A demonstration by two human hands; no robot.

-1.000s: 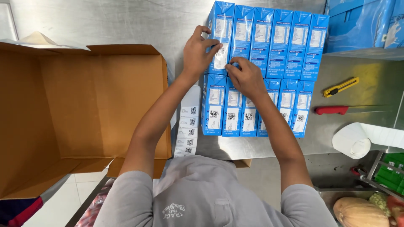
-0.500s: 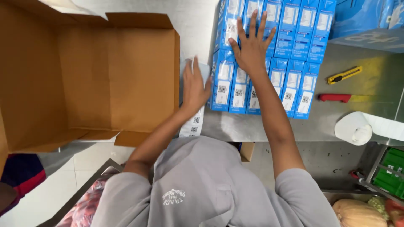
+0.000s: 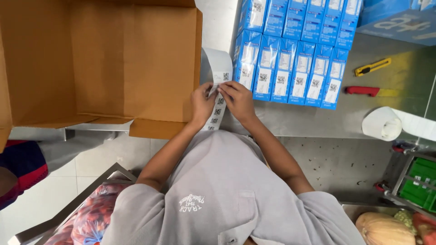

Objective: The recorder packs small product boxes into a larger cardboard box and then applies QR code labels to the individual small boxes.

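A white strip of code stickers [image 3: 217, 72] lies on the steel table, between a big open cardboard box [image 3: 109, 63] and rows of blue cartons [image 3: 290, 54]. My left hand [image 3: 203, 103] and my right hand [image 3: 238, 100] meet over the strip's lower part, fingertips pinching at one sticker. The strip's tail hangs over the table's front edge beneath my hands. The cartons stand packed side by side, just right of my right hand.
A yellow utility knife [image 3: 372, 67] and a red-handled tool [image 3: 362, 90] lie right of the cartons. A white tape roll [image 3: 382, 123] sits near the table edge. A green crate [image 3: 420, 183], a squash [image 3: 383, 229] and bagged red produce [image 3: 88, 220] are lower down.
Both hands have left the blue cartons and come together on the sticker strip. The view has shifted left and down, showing more of the cardboard box.
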